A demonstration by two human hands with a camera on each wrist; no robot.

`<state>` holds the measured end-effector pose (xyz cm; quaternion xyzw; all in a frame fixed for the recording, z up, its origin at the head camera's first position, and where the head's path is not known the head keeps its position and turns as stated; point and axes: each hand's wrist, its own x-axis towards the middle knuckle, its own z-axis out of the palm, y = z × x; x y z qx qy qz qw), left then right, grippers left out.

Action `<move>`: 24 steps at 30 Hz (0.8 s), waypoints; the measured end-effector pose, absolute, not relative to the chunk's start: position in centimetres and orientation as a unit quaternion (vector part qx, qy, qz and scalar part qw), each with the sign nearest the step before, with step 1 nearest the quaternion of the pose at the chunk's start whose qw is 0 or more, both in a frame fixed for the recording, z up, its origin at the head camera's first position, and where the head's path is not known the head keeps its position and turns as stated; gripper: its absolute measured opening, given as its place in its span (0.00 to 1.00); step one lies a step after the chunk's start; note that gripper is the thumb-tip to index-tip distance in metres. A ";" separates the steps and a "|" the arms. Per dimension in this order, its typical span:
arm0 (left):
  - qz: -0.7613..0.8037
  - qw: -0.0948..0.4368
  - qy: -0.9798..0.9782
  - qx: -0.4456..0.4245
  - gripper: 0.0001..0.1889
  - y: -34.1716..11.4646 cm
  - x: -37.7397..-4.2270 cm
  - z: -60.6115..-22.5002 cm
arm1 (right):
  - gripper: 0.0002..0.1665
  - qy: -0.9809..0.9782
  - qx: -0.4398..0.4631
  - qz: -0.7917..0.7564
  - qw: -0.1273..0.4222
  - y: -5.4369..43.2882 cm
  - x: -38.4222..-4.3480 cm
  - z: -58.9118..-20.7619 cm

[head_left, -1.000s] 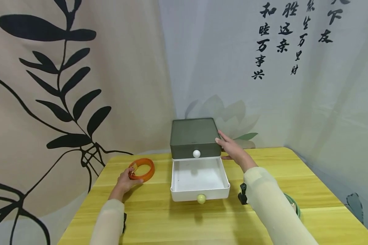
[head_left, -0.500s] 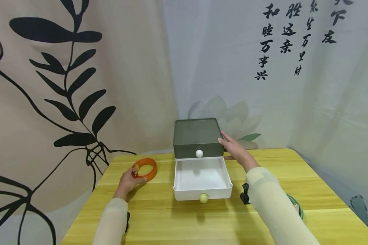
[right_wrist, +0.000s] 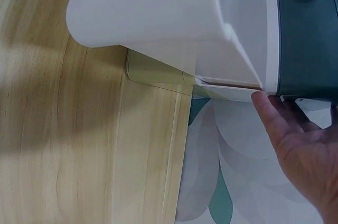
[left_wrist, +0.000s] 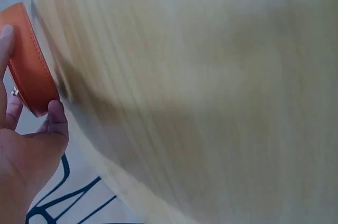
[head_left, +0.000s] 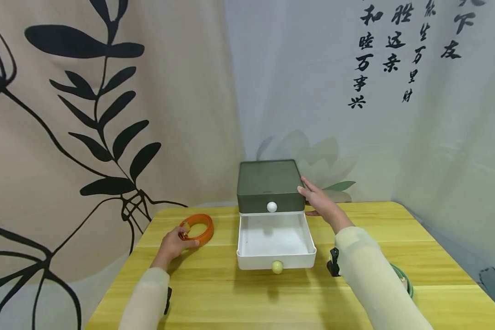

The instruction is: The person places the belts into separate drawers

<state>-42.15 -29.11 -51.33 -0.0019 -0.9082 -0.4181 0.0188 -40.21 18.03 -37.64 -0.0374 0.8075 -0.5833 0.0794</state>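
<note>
My left hand [head_left: 175, 245] holds a coiled orange belt [head_left: 206, 233] with a gold-coloured buckle, at the left of the table. In the left wrist view, thumb and fingers lie around the belt's stitched orange band [left_wrist: 33, 68]. A small two-drawer box [head_left: 270, 178] with a dark green top and upper drawer front stands at the back middle. Its lower white drawer [head_left: 276, 236] is pulled out and nothing shows inside it. My right hand [head_left: 321, 204] rests along the box's right side, fingers extended; the right wrist view shows fingertips [right_wrist: 259, 97] at its edge.
A coiled green band [head_left: 408, 284] lies on the wooden table [head_left: 214, 293], partly hidden behind the right sleeve [head_left: 371, 270]. A printed cloth [head_left: 189, 91] hangs right behind the table's back edge. The open drawer's yellow-green knob [head_left: 277, 267] juts toward me.
The head view has swung slightly, so everything sits a little further right in it. My left hand keeps hold of the belt, and my right hand stays against the box.
</note>
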 end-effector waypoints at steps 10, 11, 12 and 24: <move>-0.408 0.007 -0.912 -0.036 0.36 -29.7 -41.4 -49.6 | 0.39 0.812 -0.036 -0.578 0.077 18.2 -40.3 -37.7; -0.402 0.002 -0.915 -0.039 0.35 -29.7 -41.3 -49.3 | 0.39 0.812 -0.037 -0.578 0.076 18.3 -40.3 -37.8; -0.396 -0.004 -0.917 -0.043 0.35 -29.7 -41.2 -49.0 | 0.39 0.811 -0.038 -0.580 0.075 18.2 -40.3 -37.8; -0.348 -0.009 -0.933 -0.088 0.33 -29.8 -39.2 -44.8 | 0.39 0.805 -0.045 -0.588 0.069 18.2 -40.4 -38.0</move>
